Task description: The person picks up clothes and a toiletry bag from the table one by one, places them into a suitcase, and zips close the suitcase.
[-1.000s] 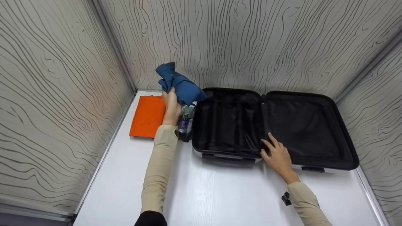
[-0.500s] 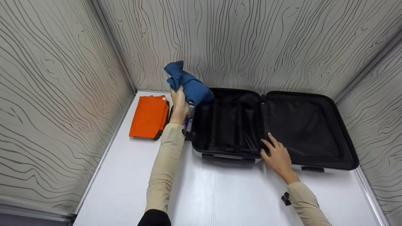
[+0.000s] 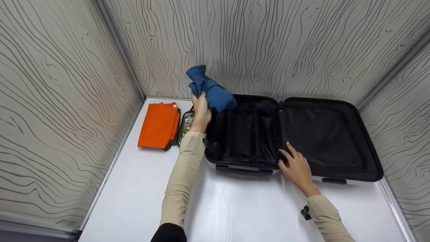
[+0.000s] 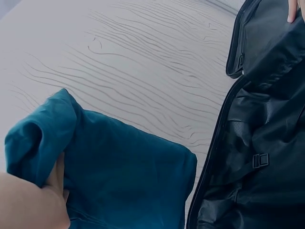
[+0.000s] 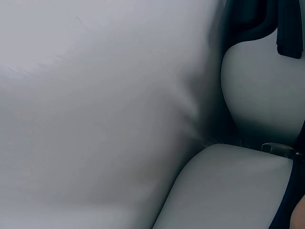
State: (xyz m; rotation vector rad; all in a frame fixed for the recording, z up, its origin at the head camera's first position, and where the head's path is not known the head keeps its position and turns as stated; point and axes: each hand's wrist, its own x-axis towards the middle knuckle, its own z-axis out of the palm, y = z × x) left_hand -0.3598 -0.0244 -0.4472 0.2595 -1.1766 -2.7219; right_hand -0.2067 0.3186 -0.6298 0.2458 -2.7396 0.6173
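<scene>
A folded blue cloth bundle [image 3: 217, 96] is held up at the far left of a black-lined, open hard-shell suitcase [image 3: 247, 136]. The left hand [image 3: 201, 109] grips it from the near left side, fingers tucked into a fold. The fabric looks matt and plain, deeper teal in the left wrist view, where its main part forms a smooth, flattish panel with rounded corners and a seam line along the near part. At the far left end the cloth bunches, twists and flares into a loose, upturned flap. In the head view its right end overlaps the suitcase's far left corner; whether they touch cannot be told.

The right hand [image 3: 297, 169], fingers spread and slightly bent, rests at the near end of the hinge between the two suitcase halves, gripping nothing visible. To the left, on the white tabletop [image 3: 134, 191], lies a folded bright orange cloth [image 3: 158, 126], with a dark-edged clear pouch [image 3: 186, 121] just beside it, partly hidden by the left arm.
</scene>
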